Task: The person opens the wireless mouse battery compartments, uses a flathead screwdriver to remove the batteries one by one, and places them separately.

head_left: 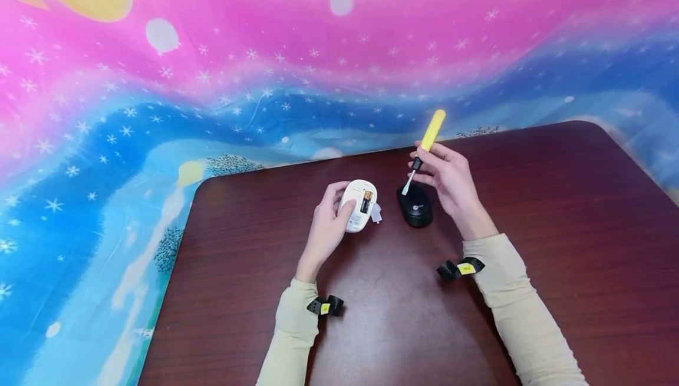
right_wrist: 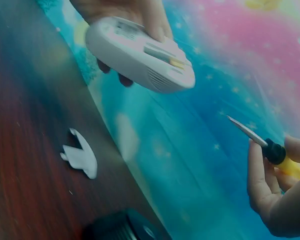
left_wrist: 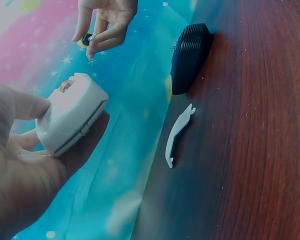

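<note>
My left hand [head_left: 327,219] grips a white computer mouse [head_left: 351,223], its underside turned up and the battery bay uncovered. A battery [head_left: 366,201] lies in that bay. My right hand [head_left: 450,178] pinches a yellow-handled screwdriver [head_left: 434,129] by its lower handle, the metal blade pointing down and to the left. In the head view the blade tip overlaps a black mouse [head_left: 416,208] on the table; the right wrist view shows the tip in the air. A white battery cover [right_wrist: 82,159] lies on the table, partly behind the white mouse in the head view.
The dark reddish wooden table [head_left: 254,244] has rounded far corners. Behind it hangs a pink and blue patterned cloth [head_left: 297,50]. Black straps [head_left: 325,306] with yellow labels sit at both wrists over the pale sleeves.
</note>
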`<state>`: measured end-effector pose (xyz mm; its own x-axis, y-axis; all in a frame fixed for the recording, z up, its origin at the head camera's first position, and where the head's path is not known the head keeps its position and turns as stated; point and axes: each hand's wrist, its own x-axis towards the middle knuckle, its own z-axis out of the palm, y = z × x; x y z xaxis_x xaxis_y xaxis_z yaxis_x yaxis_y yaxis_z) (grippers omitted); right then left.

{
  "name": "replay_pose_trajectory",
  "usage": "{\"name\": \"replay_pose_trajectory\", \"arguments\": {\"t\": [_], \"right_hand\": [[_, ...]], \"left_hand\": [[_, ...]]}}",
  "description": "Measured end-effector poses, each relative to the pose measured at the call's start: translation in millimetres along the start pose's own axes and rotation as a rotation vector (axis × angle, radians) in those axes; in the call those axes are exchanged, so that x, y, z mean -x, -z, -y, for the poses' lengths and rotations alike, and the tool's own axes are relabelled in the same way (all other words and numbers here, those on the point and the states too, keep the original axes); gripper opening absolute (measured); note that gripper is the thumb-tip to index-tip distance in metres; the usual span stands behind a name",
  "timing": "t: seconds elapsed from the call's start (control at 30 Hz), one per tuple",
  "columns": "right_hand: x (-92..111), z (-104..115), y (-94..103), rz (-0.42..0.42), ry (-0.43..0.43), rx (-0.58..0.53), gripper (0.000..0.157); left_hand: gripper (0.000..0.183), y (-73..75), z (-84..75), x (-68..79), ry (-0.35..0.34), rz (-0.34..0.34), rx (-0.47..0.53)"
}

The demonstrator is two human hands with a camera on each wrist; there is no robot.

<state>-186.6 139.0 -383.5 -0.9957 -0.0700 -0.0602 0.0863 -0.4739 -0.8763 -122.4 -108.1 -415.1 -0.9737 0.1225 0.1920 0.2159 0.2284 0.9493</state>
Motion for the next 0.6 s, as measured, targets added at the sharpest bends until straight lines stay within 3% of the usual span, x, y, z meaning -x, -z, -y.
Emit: {"name": "replay_pose_trajectory", "arguments": {"t": [0.2,0.6], "right_hand": [[-0.6,9.7,10.6,0.023,0.013,0.047,0.012],[-0.5,19.6,25.9,-0.002,0.001,0.007,0.01]], "left_hand": [[0.035,-0.6,0.4,0.2,-0.009,-0.005,0.018],[0.036,-1.8,4.4,-1.5,0.019,-0.012,0.029]]}}
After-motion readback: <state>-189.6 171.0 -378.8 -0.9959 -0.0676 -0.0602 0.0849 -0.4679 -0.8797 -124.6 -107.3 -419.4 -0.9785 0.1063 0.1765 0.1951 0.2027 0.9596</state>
